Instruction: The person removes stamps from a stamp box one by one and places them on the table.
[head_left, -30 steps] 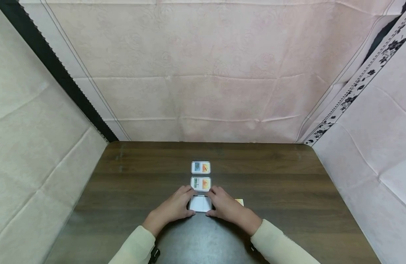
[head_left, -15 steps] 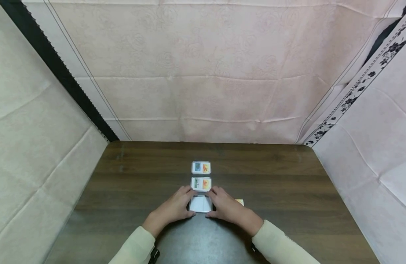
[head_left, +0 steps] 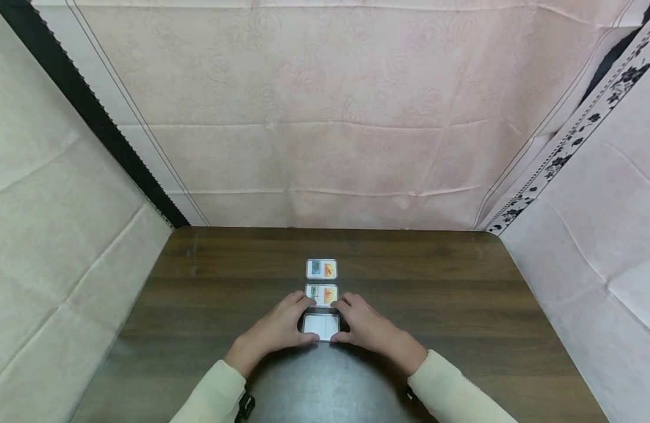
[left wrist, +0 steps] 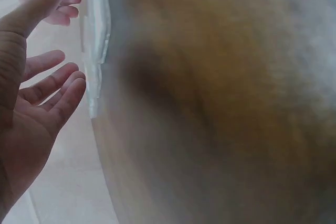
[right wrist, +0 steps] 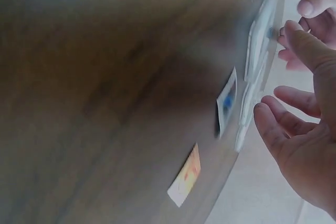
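A blank white rectangular tray (head_left: 321,326) lies nearest the person, between both hands. My left hand (head_left: 278,324) is at its left side and my right hand (head_left: 368,326) at its right, thumbs by the near corners and fingertips by the far ones. In the wrist views the fingers of the left hand (left wrist: 44,90) and right hand (right wrist: 299,124) are loosely bent and spread, with nothing between them. Beyond lie a middle tray (head_left: 322,295) with a green-and-white and an orange picture, and a far tray (head_left: 322,268) with a blue and an orange one.
In the right wrist view an orange-and-yellow card (right wrist: 187,178) and a card with a blue spot (right wrist: 227,102) lie on the wooden table (head_left: 451,276); the right hand hides them in the head view. Pale cloth (head_left: 325,117) hangs behind the table.
Both hands have shifted slightly and look raised a little, thumbs now overlapping the near tray's corners. The yellow card edge seen beside the right hand is now covered. The trays stay put.
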Demonstrator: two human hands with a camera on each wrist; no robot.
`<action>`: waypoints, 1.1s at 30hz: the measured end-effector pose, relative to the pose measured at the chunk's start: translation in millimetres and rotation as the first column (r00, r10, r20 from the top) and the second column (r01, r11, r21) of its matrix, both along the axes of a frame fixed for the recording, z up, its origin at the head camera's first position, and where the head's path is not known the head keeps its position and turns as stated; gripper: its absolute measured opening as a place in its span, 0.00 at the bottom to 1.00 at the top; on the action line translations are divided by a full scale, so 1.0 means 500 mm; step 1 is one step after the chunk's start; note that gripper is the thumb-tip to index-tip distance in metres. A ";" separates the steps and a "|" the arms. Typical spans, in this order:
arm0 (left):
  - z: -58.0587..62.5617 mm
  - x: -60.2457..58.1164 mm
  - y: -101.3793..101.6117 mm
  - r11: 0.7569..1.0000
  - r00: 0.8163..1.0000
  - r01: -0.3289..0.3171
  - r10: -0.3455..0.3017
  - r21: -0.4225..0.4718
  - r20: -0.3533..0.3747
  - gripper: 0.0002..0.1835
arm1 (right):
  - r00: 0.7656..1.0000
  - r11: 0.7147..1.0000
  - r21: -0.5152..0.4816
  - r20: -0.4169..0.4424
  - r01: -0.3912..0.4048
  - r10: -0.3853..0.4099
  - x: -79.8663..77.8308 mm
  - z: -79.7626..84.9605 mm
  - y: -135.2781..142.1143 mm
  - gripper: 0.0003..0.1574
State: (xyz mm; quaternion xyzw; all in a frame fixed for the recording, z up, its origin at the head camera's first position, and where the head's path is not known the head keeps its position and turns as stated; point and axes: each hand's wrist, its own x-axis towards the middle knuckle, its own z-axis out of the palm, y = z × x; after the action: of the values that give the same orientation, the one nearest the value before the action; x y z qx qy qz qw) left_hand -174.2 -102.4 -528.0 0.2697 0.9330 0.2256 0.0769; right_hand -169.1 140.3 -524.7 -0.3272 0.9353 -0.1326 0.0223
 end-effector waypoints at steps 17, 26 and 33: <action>0.044 -0.073 0.004 0.997 0.998 -0.030 0.026 -0.068 -0.061 0.35 | 0.998 0.999 -0.006 0.042 0.038 -0.038 -0.069 0.030 0.011 0.41; 0.029 -0.108 0.012 0.997 1.000 -0.023 0.022 -0.079 -0.021 0.36 | 0.993 0.998 0.016 0.098 0.059 -0.060 -0.099 0.018 0.000 0.43; 0.011 -0.120 0.013 0.997 1.000 -0.024 0.025 -0.071 0.011 0.35 | 0.979 0.994 0.059 0.173 0.095 -0.104 -0.112 0.007 -0.011 0.45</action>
State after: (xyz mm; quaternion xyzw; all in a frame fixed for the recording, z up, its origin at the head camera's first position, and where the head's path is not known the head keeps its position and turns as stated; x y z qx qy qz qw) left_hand -234.4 -96.0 -522.4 0.2540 0.9432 0.1948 0.0894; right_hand -225.3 134.9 -521.1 -0.2662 0.9480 -0.1383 0.1063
